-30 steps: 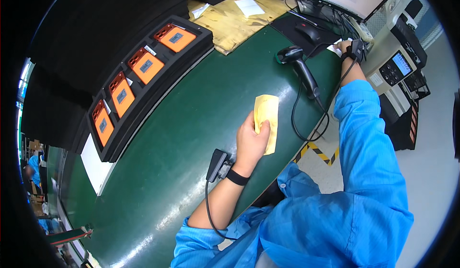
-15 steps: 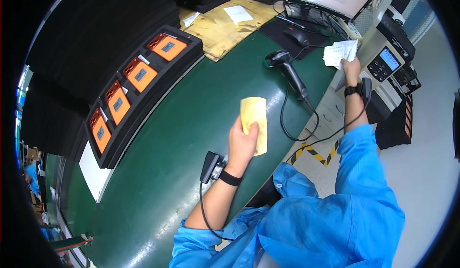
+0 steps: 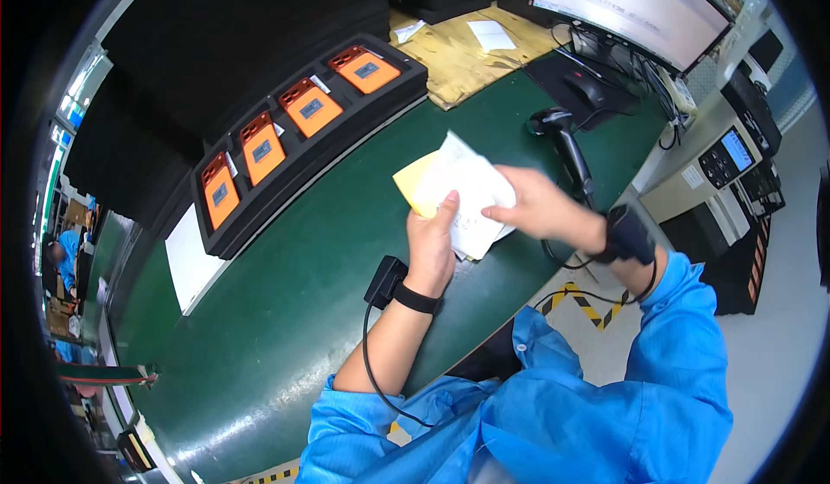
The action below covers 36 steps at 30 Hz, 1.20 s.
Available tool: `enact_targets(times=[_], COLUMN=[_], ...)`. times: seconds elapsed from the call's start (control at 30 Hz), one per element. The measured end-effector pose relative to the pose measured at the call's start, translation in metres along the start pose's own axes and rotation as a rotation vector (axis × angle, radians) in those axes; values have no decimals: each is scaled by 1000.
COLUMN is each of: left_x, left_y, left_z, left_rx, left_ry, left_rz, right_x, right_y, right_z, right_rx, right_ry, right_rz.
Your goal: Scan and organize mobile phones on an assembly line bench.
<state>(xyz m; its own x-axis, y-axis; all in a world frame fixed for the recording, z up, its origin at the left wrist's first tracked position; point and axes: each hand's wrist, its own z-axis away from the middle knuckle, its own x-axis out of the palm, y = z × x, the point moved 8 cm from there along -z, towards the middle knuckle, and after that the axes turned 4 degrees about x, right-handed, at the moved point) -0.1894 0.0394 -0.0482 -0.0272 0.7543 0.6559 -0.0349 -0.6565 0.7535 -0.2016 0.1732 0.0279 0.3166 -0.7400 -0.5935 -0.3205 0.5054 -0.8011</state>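
My left hand point(image 3: 432, 246) holds a yellow paper slip point(image 3: 413, 181) above the green table point(image 3: 285, 302), thumb up against its face. My right hand point(image 3: 536, 210) holds a white paper sheet point(image 3: 467, 190) and presses it over the yellow slip, so the two papers overlap and most of the yellow one is hidden. Both hands meet at the papers, in front of my chest. A black strap with a small black box and a cable sits on my left wrist point(image 3: 406, 289); a black band is on my right wrist point(image 3: 627, 235).
A black foam tray point(image 3: 259, 216) with several orange devices point(image 3: 309, 108) lies to the left. A black handheld scanner point(image 3: 562, 138) stands behind my right hand. A monitor point(image 3: 631, 0), cardboard sheet point(image 3: 450, 60) and grey machines point(image 3: 726, 155) are at the back right.
My right hand came back from the far right with the white sheet and laid it onto the yellow slip. My left hand stayed near the table's middle with the slip.
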Motion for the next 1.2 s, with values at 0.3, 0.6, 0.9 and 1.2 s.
enact_targets(times=[0.3,0.6,0.9,1.2], left_x=[-16,1,-7,-4], left_y=[1,1,-16,-2], left_z=[-20,-29,-30,-38], left_rx=[58,17,-92,62], left_ry=[90,-81,-43,31], left_rz=[-484,-609,-518,-494], right_x=[-187,-149,-147,-212], right_y=[111,216,173,48], right_z=[-196,-242,-209,-11], right_rx=[-4,137,62,56], right_ry=[371,221,-80,403], right_rz=[805,891,742,320])
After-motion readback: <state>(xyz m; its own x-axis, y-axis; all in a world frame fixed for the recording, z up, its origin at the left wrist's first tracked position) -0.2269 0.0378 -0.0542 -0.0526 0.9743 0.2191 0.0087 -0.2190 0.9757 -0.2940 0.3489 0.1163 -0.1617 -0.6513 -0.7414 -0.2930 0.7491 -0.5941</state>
